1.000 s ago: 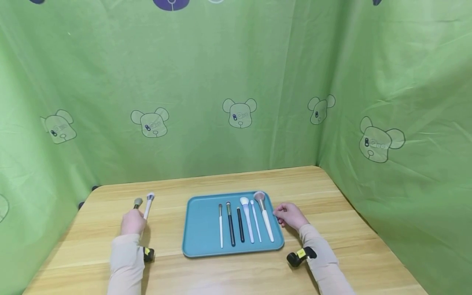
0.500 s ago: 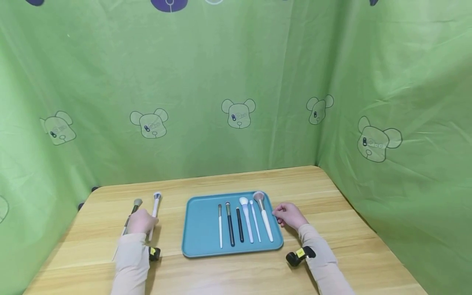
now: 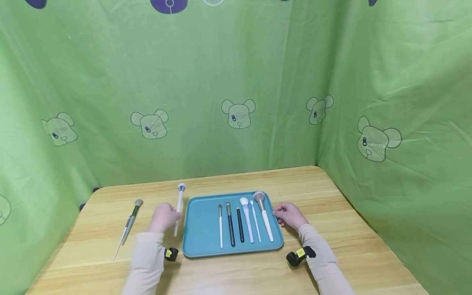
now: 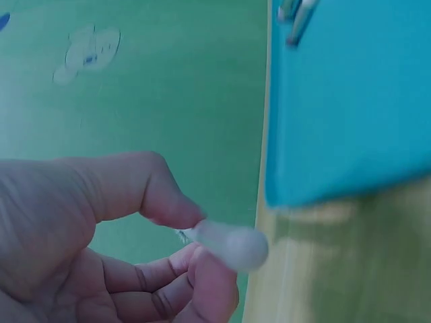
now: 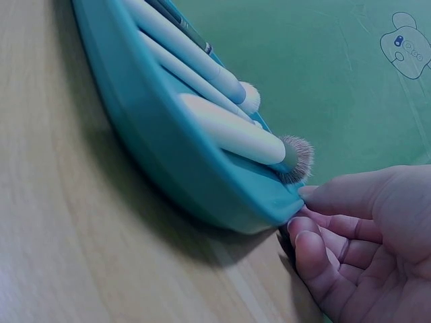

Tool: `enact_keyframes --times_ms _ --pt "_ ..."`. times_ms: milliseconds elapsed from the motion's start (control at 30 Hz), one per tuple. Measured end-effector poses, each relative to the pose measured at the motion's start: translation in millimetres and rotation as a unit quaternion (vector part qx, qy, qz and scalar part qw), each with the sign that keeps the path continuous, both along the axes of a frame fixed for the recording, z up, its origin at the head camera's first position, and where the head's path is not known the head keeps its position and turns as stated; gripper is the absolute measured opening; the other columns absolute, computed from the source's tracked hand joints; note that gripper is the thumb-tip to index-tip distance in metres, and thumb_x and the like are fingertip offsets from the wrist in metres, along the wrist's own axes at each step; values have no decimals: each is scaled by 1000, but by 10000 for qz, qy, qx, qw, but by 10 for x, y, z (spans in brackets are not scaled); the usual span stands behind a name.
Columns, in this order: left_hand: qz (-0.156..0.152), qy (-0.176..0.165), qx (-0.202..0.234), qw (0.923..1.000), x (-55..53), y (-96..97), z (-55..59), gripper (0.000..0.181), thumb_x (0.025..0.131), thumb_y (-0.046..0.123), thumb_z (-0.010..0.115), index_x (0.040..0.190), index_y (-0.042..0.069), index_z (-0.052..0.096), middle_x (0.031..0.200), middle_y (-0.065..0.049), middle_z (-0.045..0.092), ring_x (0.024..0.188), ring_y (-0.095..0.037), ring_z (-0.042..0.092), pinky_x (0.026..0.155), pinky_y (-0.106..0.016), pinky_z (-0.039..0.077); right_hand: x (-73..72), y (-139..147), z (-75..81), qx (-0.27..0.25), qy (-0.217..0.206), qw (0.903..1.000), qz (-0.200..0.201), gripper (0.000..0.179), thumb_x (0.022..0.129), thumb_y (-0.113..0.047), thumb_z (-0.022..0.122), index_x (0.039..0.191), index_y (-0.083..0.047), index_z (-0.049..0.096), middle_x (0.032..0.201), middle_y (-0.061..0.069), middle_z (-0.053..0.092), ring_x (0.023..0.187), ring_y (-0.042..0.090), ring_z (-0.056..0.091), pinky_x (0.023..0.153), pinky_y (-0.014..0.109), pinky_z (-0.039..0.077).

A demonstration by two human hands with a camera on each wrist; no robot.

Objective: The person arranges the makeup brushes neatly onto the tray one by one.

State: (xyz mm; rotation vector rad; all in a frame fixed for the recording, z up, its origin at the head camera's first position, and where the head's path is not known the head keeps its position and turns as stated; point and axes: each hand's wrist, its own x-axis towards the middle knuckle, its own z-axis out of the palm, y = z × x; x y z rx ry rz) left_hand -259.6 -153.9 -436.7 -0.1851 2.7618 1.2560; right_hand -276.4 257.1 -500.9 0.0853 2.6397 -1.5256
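Note:
My left hand (image 3: 164,216) pinches a white makeup brush (image 3: 179,201) by its handle between thumb and fingers, bristles pointing away, just off the left side of the blue tray (image 3: 200,231). In the left wrist view the rounded end of the brush handle (image 4: 244,249) points at the camera. My right hand (image 3: 290,215) pinches the tray's right rim with thumb and fingertips, as the right wrist view also shows. Several makeup brushes lie side by side on the tray, the large fluffy one (image 3: 266,219) nearest my right hand.
On the table's left lie a grey-tipped makeup brush (image 3: 135,211) and a thin pale-handled one (image 3: 119,245), close together. Green curtains (image 3: 206,151) stand behind the wooden table (image 3: 228,278) and along its sides.
My left hand has carried the white brush rightward to the tray's left side. The two other brushes have left its grasp or cover and lie in view. My right hand stays put.

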Motion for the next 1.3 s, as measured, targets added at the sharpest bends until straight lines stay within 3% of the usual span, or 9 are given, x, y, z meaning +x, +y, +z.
enact_keyframes --times_ms 233,567,767,1300 --pt "-255 12 387 9989 -12 321 -109 10 80 3 68 84 -3 60 76 -12 63 60 -17 62 55 -26 57 11 1 3 -5 -14 10000 12 14 90 -7 62 95 6 61 68 4 58 59 12 54 52 23 51" --pt "-581 99 325 9977 43 601 -218 16 79 3 69 88 -1 57 74 -10 62 54 -15 61 52 -28 55 12 22 -5 12 9 10000 -23 15 90 -7 62 96 6 61 69 5 58 59 13 54 53 24 52" --pt "-766 46 367 9964 73 689 -273 16 79 2 69 90 -3 58 75 -11 62 54 -14 63 52 -27 56 4 23 -6 3 30 10000 6 15 90 -7 62 95 7 61 68 4 57 59 13 54 53 24 52" --pt "-766 -172 385 9962 128 793 -335 24 81 -2 68 100 -6 54 75 -12 61 53 -16 64 51 -26 57 -13 7 -12 32 26 10000 8 14 91 -7 62 94 6 60 67 4 57 59 12 54 52 24 51"
